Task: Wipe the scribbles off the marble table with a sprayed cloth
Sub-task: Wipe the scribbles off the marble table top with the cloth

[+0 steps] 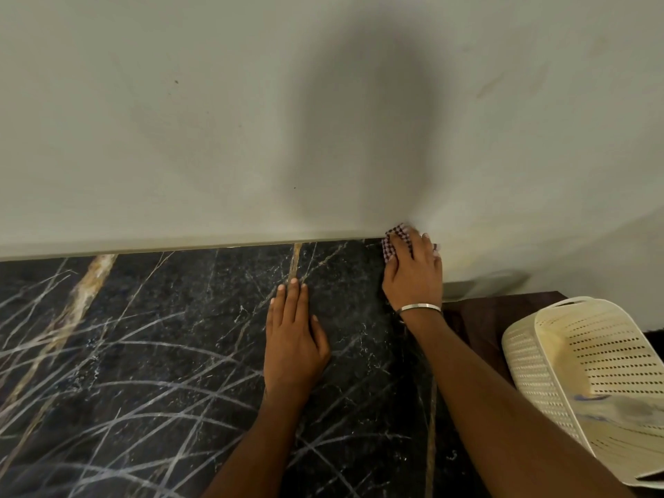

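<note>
A black marble table (161, 354) with white and gold veins fills the lower part of the view, and pale curved scribble lines (118, 400) cross its left and middle. My right hand (415, 271) grips a checked cloth (393, 242) and presses it on the table's far right corner, against the wall. A metal bangle sits on that wrist. My left hand (293, 336) lies flat on the marble with straight fingers, to the left of the right hand. Most of the cloth is hidden under my fingers.
A pale grey-green wall (251, 120) rises directly behind the table's far edge. A cream perforated plastic basket (589, 375) stands tilted at the right, beside the table, on a dark brown surface (474, 321).
</note>
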